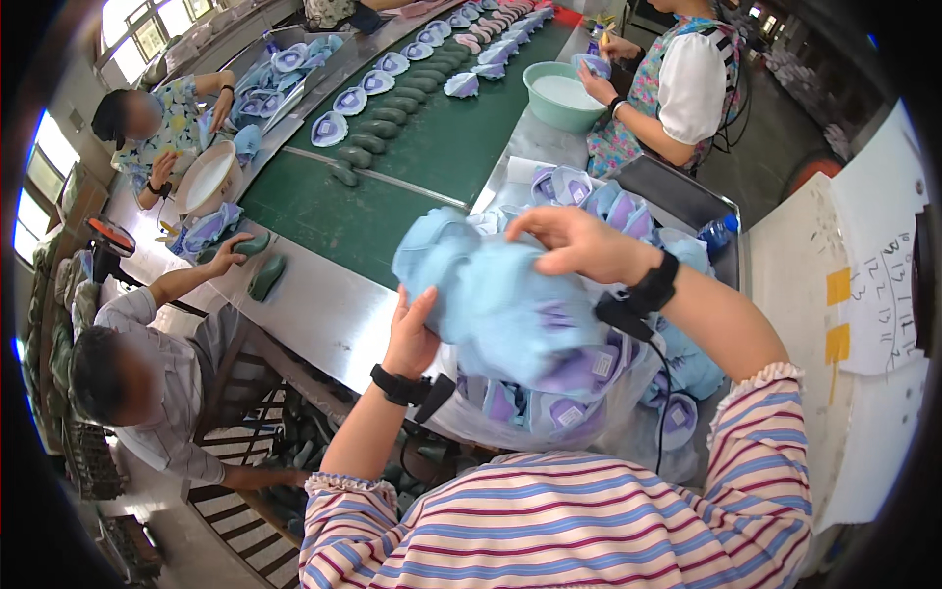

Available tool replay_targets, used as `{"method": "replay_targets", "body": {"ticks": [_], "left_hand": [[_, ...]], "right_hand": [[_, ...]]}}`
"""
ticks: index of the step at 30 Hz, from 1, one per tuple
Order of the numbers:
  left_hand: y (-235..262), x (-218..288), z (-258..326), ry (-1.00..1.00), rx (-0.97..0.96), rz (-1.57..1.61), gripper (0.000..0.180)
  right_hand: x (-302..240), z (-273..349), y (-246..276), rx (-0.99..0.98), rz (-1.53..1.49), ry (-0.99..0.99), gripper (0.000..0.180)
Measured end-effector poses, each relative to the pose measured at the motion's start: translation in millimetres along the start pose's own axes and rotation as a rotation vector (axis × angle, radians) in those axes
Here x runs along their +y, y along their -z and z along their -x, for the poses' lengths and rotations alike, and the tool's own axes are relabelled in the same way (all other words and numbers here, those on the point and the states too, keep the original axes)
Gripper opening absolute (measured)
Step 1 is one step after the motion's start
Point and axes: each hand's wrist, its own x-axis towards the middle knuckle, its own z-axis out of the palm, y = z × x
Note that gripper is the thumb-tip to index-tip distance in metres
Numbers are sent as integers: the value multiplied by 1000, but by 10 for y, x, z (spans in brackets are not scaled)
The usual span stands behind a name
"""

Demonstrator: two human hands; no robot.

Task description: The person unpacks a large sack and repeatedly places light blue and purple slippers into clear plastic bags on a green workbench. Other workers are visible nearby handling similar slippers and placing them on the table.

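My left hand (410, 344) grips the left side of a bunch of light-blue fabric shoe uppers (500, 304) with purple details, blurred by motion. My right hand (579, 247) is at the bunch's upper edge, fingers bent and thumb apart from them; whether it touches the fabric is hard to make out. Below the bunch, a clear plastic bag (618, 417) holds more uppers with purple linings and white labels (567, 412). Further blue and purple uppers (623, 211) lie in the metal tray just beyond my right hand.
Rows of uppers (378, 81) and dark green shoe lasts (388, 113) line the green conveyor belt (324, 206) ahead. Co-workers sit left and stand at the far right, near a green basin (564, 96) and a beige basin (208, 177). A blue-capped bottle (719, 233) rests by the tray's right edge.
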Motion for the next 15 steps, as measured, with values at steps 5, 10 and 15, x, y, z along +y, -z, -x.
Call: {"method": "replay_targets", "body": {"ticks": [5,10,15], "left_hand": [[-175,90,43,-12,-149,-379,93],[-121,212,151,45,-297,-575,110],[-175,10,189,-45,-23,-377,83]], "right_hand": [[256,-268,-192,186,211,67,37],[113,-367,-343,88,288,82,37],[212,-525,-132,227,998,283,45]]}}
